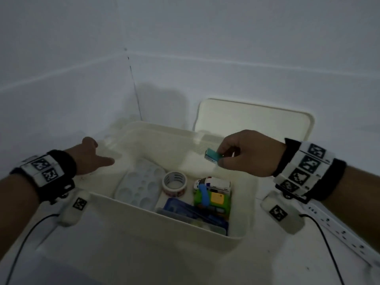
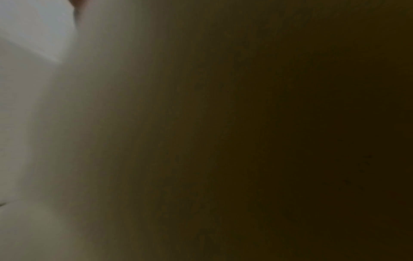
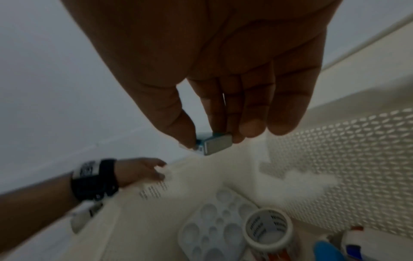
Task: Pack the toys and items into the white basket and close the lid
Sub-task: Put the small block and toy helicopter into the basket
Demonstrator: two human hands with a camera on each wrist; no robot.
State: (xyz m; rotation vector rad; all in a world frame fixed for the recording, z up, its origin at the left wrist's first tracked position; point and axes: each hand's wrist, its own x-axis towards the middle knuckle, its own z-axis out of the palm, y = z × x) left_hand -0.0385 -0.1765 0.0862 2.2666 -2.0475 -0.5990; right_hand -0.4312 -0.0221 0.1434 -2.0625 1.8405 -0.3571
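a small teal rectangular block with a pale grey end face [image 1: 212, 155] is pinched between the thumb and fingertips of the right hand [image 1: 248, 153] and is held in the air above the open white plastic basket [image 1: 164, 223], over its far right part. the basket's perforated inner wall [image 3: 335, 159] is seen behind the block in the right wrist view. inside the basket a white paint palette with round wells [image 1: 139, 186] is laid at the left, a roll of white printed tape [image 1: 174, 183] is stood on its edge just beside it, a white toy vehicle [image 1: 213, 185] is set at the right, a green toy with a yellow panel and a blue piece [image 1: 213, 200] lies in front of that, and a flat blue packet [image 1: 193, 214] is placed along the near wall. the basket's white rounded lid [image 1: 255, 122] is propped upright behind the far right corner, against the wall. the left hand [image 1: 90, 155] is rested on the basket's left rim with its thumb stretched inward and its fingers curled over the outer edge; whether the rim is actually gripped cannot be told, and the left wrist view is dark and blurred. a white power strip [image 1: 337, 229] lies on the white bench [image 1: 123, 264] at the right, and black cables are run from the wrist devices.
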